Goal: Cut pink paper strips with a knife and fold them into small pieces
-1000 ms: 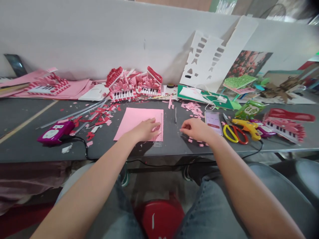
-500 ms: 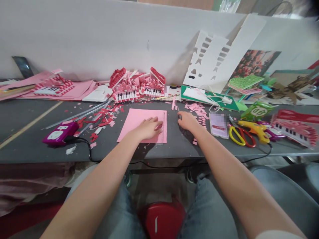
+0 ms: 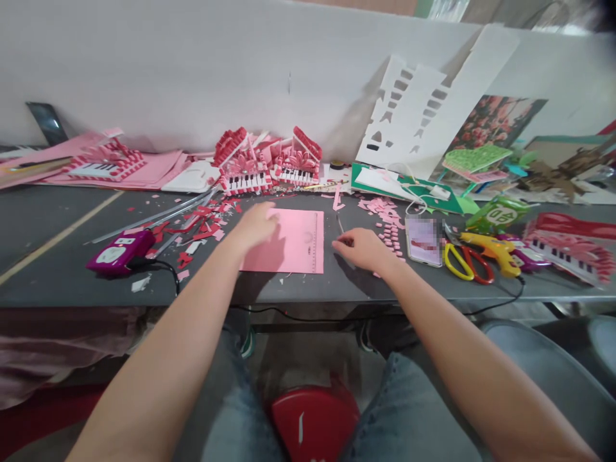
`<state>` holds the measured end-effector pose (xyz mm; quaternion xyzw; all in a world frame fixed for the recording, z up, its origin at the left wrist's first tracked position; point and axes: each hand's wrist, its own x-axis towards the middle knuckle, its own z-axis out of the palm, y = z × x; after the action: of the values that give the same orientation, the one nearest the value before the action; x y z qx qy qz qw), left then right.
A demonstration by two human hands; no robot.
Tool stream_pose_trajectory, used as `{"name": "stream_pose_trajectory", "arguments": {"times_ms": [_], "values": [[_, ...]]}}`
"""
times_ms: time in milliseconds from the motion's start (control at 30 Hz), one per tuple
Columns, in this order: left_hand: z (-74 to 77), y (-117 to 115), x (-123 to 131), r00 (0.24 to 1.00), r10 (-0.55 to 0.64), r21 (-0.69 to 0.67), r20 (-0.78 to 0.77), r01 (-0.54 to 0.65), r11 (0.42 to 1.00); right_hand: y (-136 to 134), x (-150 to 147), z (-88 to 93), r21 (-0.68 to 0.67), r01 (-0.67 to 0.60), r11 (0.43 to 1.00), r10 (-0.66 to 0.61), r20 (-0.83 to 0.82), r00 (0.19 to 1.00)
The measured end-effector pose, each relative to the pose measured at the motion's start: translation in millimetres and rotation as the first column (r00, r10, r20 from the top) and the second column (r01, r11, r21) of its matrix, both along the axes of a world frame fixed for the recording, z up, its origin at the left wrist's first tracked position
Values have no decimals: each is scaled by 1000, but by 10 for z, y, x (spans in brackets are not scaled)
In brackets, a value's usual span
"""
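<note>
Head view, clock directions taken from the middle of the pink sheet (image 3: 296, 250), twelve being away from the person: a dark grey worktable (image 3: 279, 289) runs across, backed by a pale wall (image 3: 168, 83); two red-and-pink paper pianos (image 3: 246, 182) stand at eleven and twelve, red and pink scraps (image 3: 206, 224) lie scattered towards nine, and a purple box (image 3: 120, 252) with a black cord sits farther out; a white cut-out board (image 3: 399, 112) leans on the wall between one and two; at three come small pink pieces (image 3: 392, 239), a phone (image 3: 423, 242), scissors (image 3: 464, 262) and a yellow glue gun (image 3: 495, 253); a red stool (image 3: 315, 420) shows at six, between the knees.

Half a second ago the left hand (image 3: 255, 224) lay over the clear ruler (image 3: 314, 244); it has now slid left, leaving the ruler uncovered along the sheet's three-o'clock edge; the right hand (image 3: 362, 249) has come slightly nearer the person.

The left hand, blurred, is at the sheet's ten-o'clock side, palm down, fingers loosely extended with nothing visible in them; whether it touches the paper is unclear; the right hand, at three, curls its fingers closed around a slim metal tool (image 3: 339, 224), whose exposed end points towards twelve.
</note>
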<state>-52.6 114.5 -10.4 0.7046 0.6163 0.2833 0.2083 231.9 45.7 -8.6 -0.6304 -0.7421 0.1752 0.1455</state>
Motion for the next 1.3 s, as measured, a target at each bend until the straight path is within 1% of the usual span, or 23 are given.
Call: {"name": "stream_pose_trajectory", "arguments": {"times_ms": [33,67,100,133,200,233,267,300,333,400,433,500,567,633,800,1000,1167,1300], "values": [[40,13,-117,987,122,5,104,-123,992,-30,12,-3,2,0,1000,0,53,999],[75,15,-229,952,220,-37,215,-217,975,-50,26,-6,3,0,1000,0,81,997],[104,5,-330,896,303,-109,325,-282,953,-63,36,-9,8,4,1000,-5,76,997],[125,-14,-416,821,380,-199,427,-325,925,-70,40,-11,17,15,1000,-16,38,999],[147,-69,-536,766,400,-270,503,-300,915,-78,12,-8,30,51,998,-47,-127,991],[148,-96,-573,731,404,-309,549,-271,911,-83,-21,-4,10,80,997,-75,-250,965],[143,-118,-599,699,406,-341,589,-240,909,-90,-67,0,-35,106,994,-112,-387,915],[135,-133,-617,656,416,-377,629,-210,902,-99,-121,6,-102,118,988,-154,-522,839],[125,-141,-631,615,428,-408,663,-182,895,-111,-180,11,-180,110,977,-201,-636,745],[102,-138,-658,554,450,-449,701,-148,881,-135,-293,22,-324,45,945,-293,-779,554],[92,-130,-672,534,458,-463,711,-135,876,-146,-340,28,-369,3,929,-325,-816,478],[79,-115,-699,511,472,-485,718,-118,867,-160,-405,42,-414,-59,908,-367,-857,361],[75,-106,-722,504,483,-503,716,-107,858,-162,-435,63,-427,-82,901,-390,-878,278],[77,-108,-735,502,487,-512,714,-100,853,-152,-445,87,-441,-70,895,-416,-881,225],[84,-132,-738,495,490,-519,717,-89,850,-101,-437,124,-534,-10,845,-529,-840,124],[65,-107,-764,502,471,-512,726,-65,857,-74,-419,115,-573,0,819,-572,-817,73],[36,-65,-809,495,471,-522,730,-41,852,-57,-395,102,-588,16,809,-587,-806,76],[46,-55,-796,497,461,-508,736,-46,860,-47,-369,65,-546,15,838,-543,-831,120]]}}
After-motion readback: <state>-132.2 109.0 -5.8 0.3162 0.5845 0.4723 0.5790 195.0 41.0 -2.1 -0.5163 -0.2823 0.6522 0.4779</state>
